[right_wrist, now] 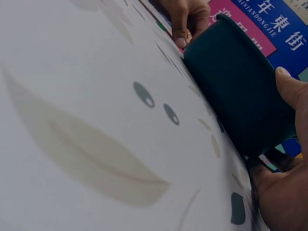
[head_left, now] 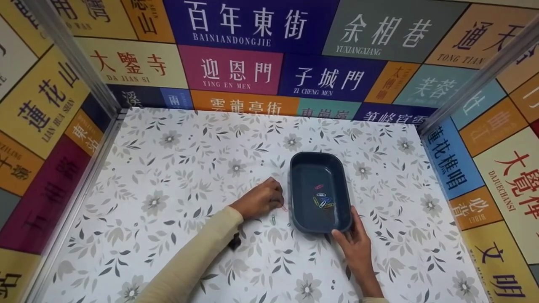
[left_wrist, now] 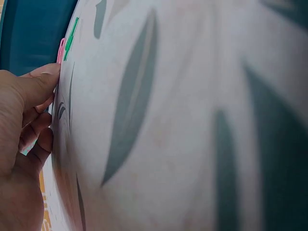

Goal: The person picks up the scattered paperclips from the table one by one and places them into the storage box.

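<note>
A dark blue plastic tray [head_left: 305, 172] stands on the table with several coloured paper clips [head_left: 323, 204] lying inside. My right hand [head_left: 357, 248] grips its near right corner, thumb on the rim and fingers round the outside and underneath in the right wrist view. Left of the tray, my left hand [head_left: 262, 198] pinches a pink paper clip [left_wrist: 61, 49] at the tabletop; the clip's end shows past the fingertips. Close beside it a green paper clip [head_left: 273, 219] lies loose on the table.
The table is covered with a white cloth [head_left: 168, 244] printed with grey flowers and leaves. Panels with large Chinese lettering [head_left: 236, 71] stand along the back and both sides, with metal rails [head_left: 101, 92] at the corners.
</note>
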Action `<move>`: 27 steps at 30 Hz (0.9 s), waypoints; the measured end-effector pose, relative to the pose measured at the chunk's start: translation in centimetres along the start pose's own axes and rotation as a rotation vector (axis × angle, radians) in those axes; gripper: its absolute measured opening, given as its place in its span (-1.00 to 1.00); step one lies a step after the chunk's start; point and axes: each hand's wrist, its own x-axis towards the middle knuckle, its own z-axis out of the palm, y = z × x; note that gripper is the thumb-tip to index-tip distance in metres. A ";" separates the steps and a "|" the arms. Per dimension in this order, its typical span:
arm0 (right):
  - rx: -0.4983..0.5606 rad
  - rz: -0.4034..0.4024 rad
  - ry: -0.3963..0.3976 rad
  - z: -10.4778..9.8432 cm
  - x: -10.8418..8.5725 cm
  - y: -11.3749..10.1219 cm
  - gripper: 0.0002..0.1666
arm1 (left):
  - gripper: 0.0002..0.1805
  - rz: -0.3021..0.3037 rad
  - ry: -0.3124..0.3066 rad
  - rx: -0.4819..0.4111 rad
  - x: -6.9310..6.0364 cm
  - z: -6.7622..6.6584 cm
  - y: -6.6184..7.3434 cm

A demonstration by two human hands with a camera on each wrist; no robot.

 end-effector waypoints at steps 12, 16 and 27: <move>-0.013 -0.001 -0.015 -0.2 0.0 0.0 0.07 | -0.86 -0.022 0.019 -0.065 -0.2 -0.2 0.3; -0.011 -0.003 -0.011 -0.2 0.0 -0.1 0.08 | -0.87 -0.091 0.039 -0.130 -0.4 -0.7 0.3; 0.021 -0.004 -0.012 0.0 0.1 -0.3 0.06 | -0.91 -0.128 0.169 -0.194 -0.4 -2.2 0.4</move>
